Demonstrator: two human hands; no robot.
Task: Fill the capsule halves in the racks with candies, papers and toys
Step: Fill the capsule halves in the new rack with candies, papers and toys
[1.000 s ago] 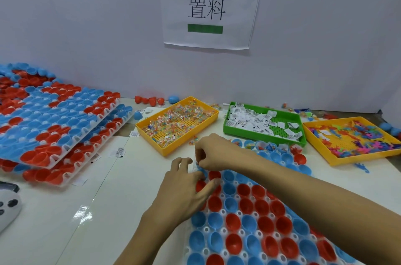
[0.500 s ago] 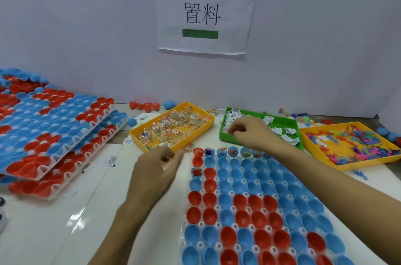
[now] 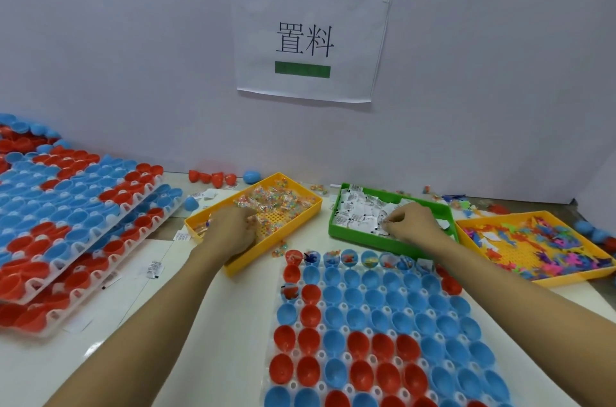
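Note:
A white rack (image 3: 346,356) of red and blue capsule halves lies in front of me; its far row holds small items. My left hand (image 3: 233,228) is in the yellow candy tray (image 3: 206,218), fingers curled into the wrapped candies (image 3: 276,200). My right hand (image 3: 411,220) is in the green tray (image 3: 363,241), fingers pinching at the white folded papers (image 3: 358,215). What each hand holds is hidden by the fingers. Another yellow tray (image 3: 566,276) with colourful toys (image 3: 546,240) stands at the right.
Stacked racks (image 3: 76,216) of red and blue halves lie at the left. Loose red halves (image 3: 213,177) and a blue one (image 3: 251,176) sit by the wall. Stray papers (image 3: 155,268) lie on the white table. A paper sign (image 3: 306,40) hangs on the wall.
Both hands left the rack's far-left corner and reached forward: the left into the candy tray, the right into the green paper tray. The view tilted up a little.

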